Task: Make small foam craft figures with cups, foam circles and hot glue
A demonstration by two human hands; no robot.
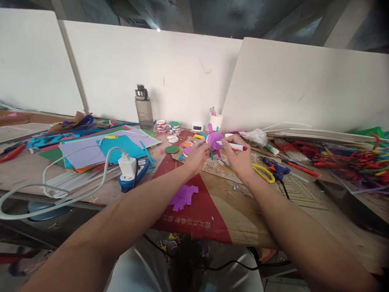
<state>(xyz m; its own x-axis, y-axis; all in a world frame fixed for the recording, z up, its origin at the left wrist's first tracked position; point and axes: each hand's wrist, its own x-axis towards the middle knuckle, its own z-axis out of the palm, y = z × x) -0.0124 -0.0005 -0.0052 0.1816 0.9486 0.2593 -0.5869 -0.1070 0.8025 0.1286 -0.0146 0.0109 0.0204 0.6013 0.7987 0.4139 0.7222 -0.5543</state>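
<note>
Between the fingers of my left hand [197,156] is a purple foam turtle-like figure [214,140] with a round body, purple limbs and some blue strips at its edges. My right hand [239,159] grips a white marker pen [235,146] with a red end, its tip pointing left at the purple body. Whether the tip touches the surface I cannot tell. Below my left hand, several cut purple foam pieces [184,196] lie on the red part of the table covering.
Coloured foam sheets [121,148], a power strip [133,174] with a white cable, and a water bottle [144,109] are on the left. At the back stand a timer [197,127] and a pen cup [216,121]. Right: yellow-handled scissors [263,173], a glue gun [275,168], pipe cleaners [364,156].
</note>
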